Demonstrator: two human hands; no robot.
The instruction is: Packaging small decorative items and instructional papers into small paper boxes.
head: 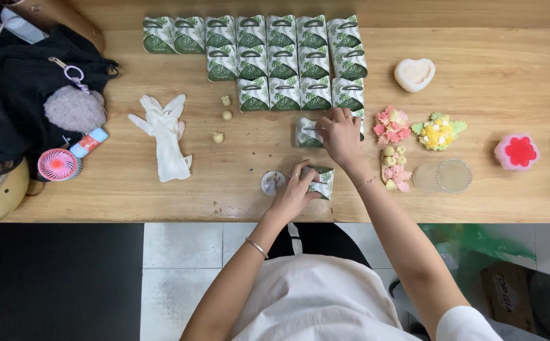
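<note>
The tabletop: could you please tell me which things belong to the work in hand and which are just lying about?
In hand: left hand on a box; right hand on another box; box rows.
Lying about: glove, black bag, fan, heart mould.

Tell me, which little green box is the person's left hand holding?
The left hand grips the green box nearest the table's front edge. It sits alone, apart from the neat rows of boxes at the back, and nearer than the one under the right hand.
</note>
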